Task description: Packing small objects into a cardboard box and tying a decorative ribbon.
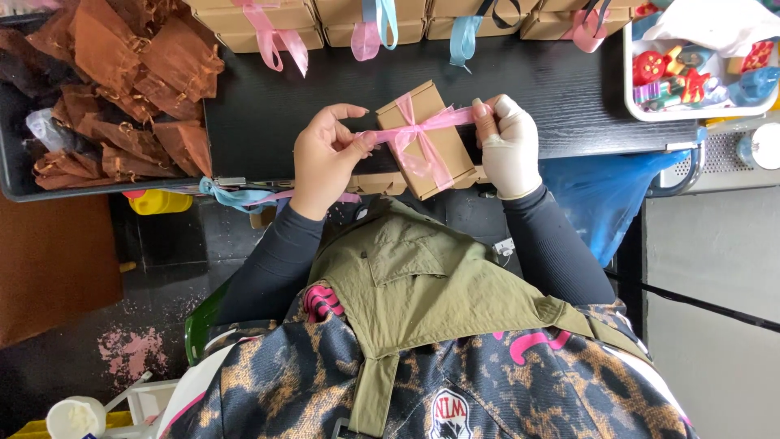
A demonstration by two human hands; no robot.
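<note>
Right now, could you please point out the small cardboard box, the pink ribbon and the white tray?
Small cardboard box (443, 146), head view, bare lid.
Pink ribbon (414, 128), head view, knot.
White tray (630, 73), head view, left wall.

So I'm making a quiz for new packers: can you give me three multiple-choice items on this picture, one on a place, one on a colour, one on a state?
1. Where are the brown pouches?
A. tray at the picture's left
B. white bin
C. on the box

2. What colour is the ribbon on the box?
A. blue
B. pink
C. black

3. What are the hands doing?
A. resting flat
B. lifting the lid
C. pulling the ribbon ends apart

Answers: 1 A, the pouches are heaped in the dark tray. 2 B, pink ribbon crosses the kraft box. 3 C, the left hand and gloved right hand each pinch an end, drawn taut.
</note>
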